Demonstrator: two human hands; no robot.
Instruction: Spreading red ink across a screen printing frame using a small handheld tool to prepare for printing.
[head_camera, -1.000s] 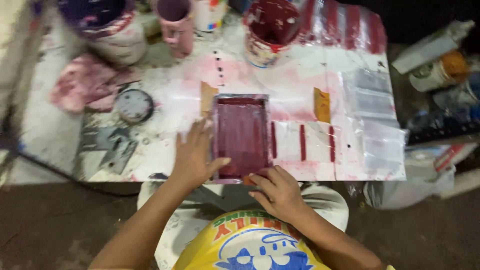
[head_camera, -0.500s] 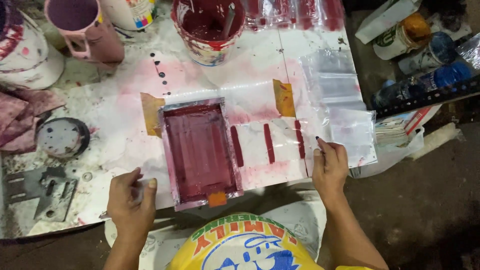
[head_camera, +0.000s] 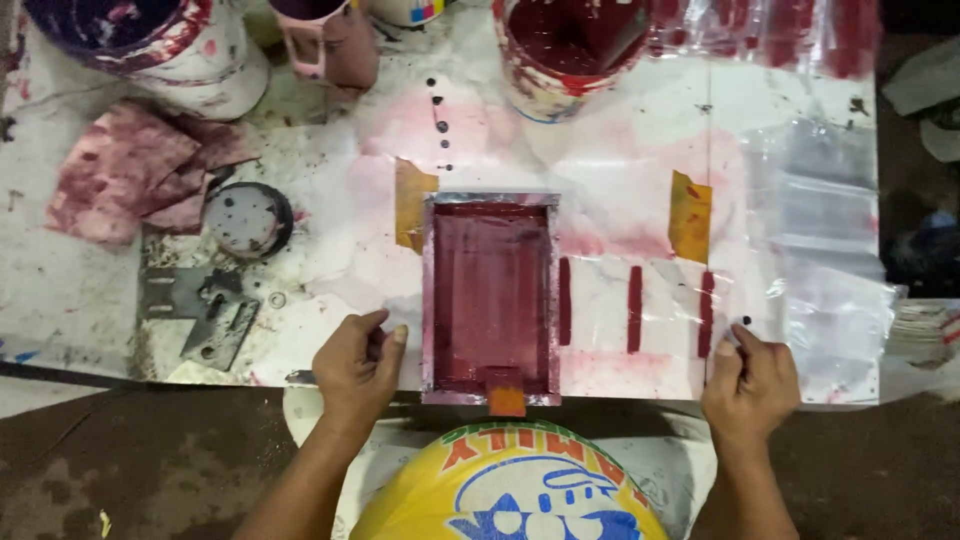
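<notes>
A dark red, ink-soaked printing frame (head_camera: 492, 205) lies flat on the white, paint-stained table (head_camera: 620, 160), with an orange tab at its near edge. My left hand (head_camera: 356, 368) rests just left of the frame, fingers curled around a thin flat tool (head_camera: 300, 378) that sticks out along the table edge. My right hand (head_camera: 752, 385) is at the front right and pinches the near edge of a clear plastic bag (head_camera: 820, 300). Three short red stripes (head_camera: 634, 308) are printed on the plastic between the frame and my right hand.
At the back stand a red paint bucket (head_camera: 560, 50), a pink jug (head_camera: 330, 40) and a large stained pail (head_camera: 150, 50). A red-stained rag (head_camera: 130, 175), a round lid (head_camera: 247, 218) and a metal bracket (head_camera: 205, 310) lie at the left. Two pieces of yellow tape (head_camera: 690, 215) hold the plastic down.
My left hand has come off the frame and now sits to its left. My right hand has moved from the frame's near edge out to the plastic at the right.
</notes>
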